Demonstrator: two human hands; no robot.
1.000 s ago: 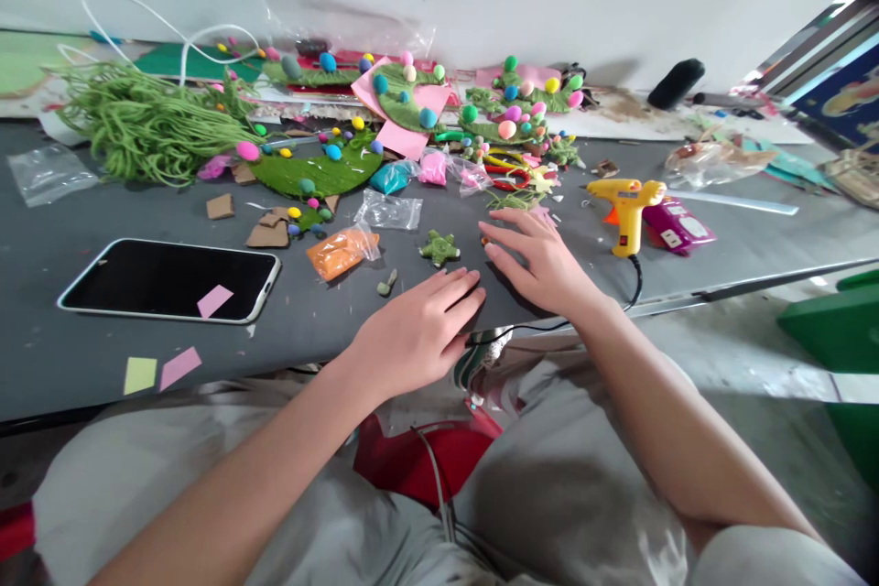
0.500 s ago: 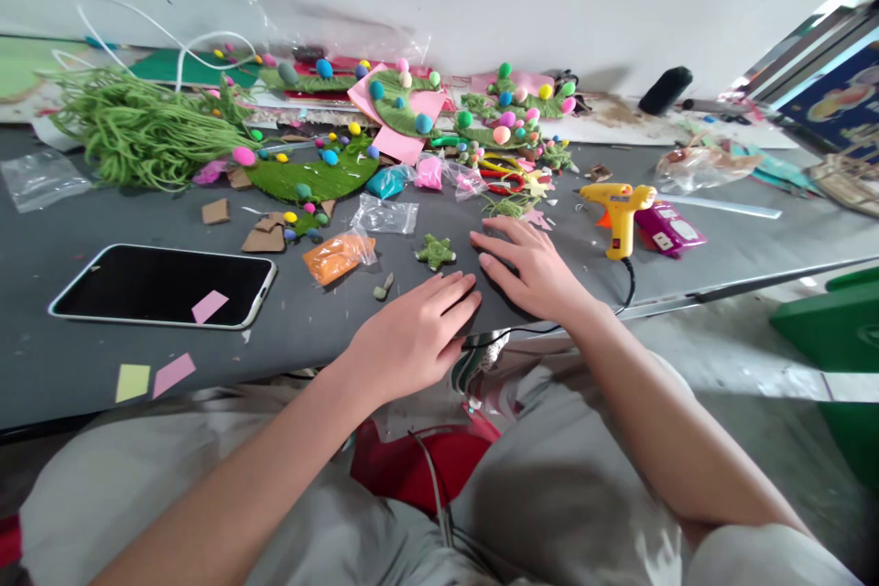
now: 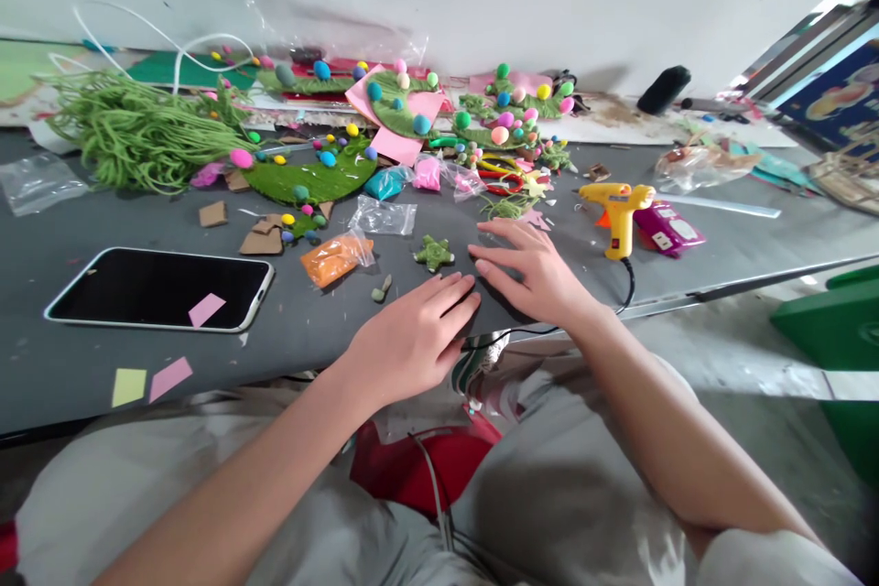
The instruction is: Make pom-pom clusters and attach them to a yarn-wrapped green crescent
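Observation:
My left hand lies flat near the table's front edge, fingers stretched out and holding nothing. To its right, my right hand rests on the grey tabletop with its fingers spread. A small green star, wrapped in yarn with pale tips, lies just beyond my left fingertips, touched by neither hand. Beside my left hand is a small grey-green lump. Farther left sits a clear bag of orange material. The yellow glue gun stands to the right of my right hand.
A phone with a pink paper scrap lies at left. Behind are a heap of green yarn, a green leaf-like piece with colourful balls, and red-handled scissors. A purple packet is beside the glue gun; its cord crosses the table edge.
Both hands keep nearly the same place and pose. The view has shifted very slightly, and nothing has been picked up or put down.

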